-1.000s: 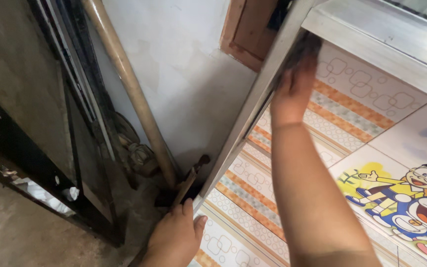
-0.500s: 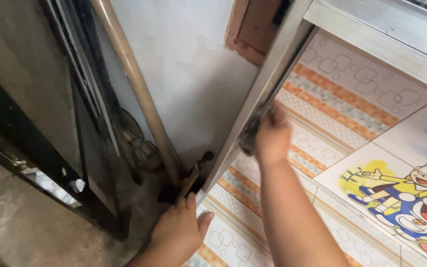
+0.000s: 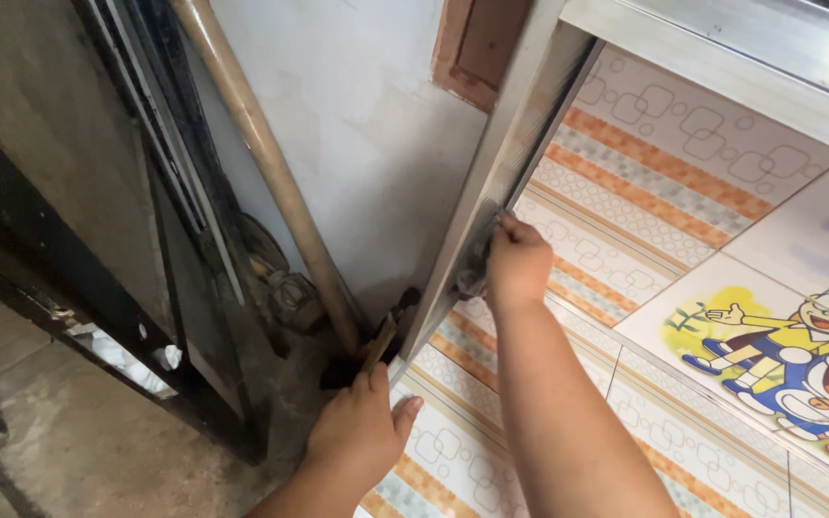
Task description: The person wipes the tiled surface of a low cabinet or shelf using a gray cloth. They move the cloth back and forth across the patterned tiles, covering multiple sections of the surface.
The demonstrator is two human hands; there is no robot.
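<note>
Frame (image 3: 501,163), aluminium, silver-grey, stood tilted, its long upright running from the top of the view down to its lower corner near the floor, with a cross-rail (image 3: 722,58) branching off to the right along the top. Right hand (image 3: 517,266) was closed in a fist on a dark cloth (image 3: 472,264), pressed against the inner edge of the upright about halfway down. Left hand (image 3: 362,432) lay at the upright's lower corner, fingers curled, touching it; whether it gripped anything could not be told. Tool (image 3: 386,331), small, with a wooden handle and a dark head, leaned just above the left hand, beside the upright's foot. Pole (image 3: 261,163), tan, round, leaned against the white wall (image 3: 357,125) left of the frame. Tiles (image 3: 645,192), patterned in orange, grey and white, showed behind the frame; one tile at right bore cartoon figures (image 3: 798,355). Dark metal panels (image 3: 69,240) stood at left over a concrete floor (image 3: 79,451).
</note>
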